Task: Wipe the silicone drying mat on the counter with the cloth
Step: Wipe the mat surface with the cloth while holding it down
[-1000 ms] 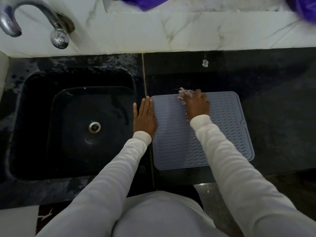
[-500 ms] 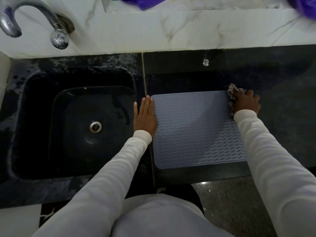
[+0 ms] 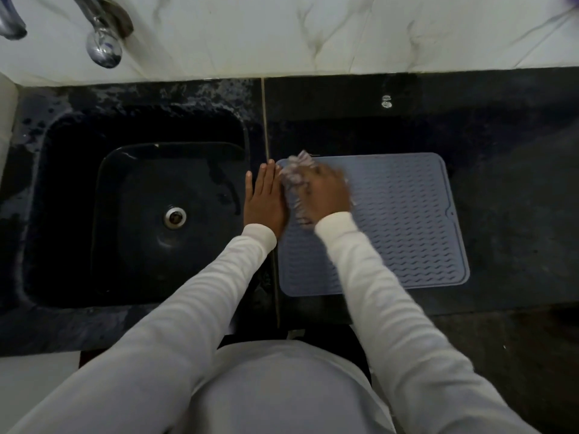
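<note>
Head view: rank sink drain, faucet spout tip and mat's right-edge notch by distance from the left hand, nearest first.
From the left hand, flat at the mat's left edge:
1. Sink drain: to its left, in the basin.
2. Mat's right-edge notch: to its right, across the mat.
3. Faucet spout tip: far upper left, by the marble wall.

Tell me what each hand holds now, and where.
Right hand grips the bunched cloth; blur hides where. Left hand holds nothing, flat at the mat edge.
</note>
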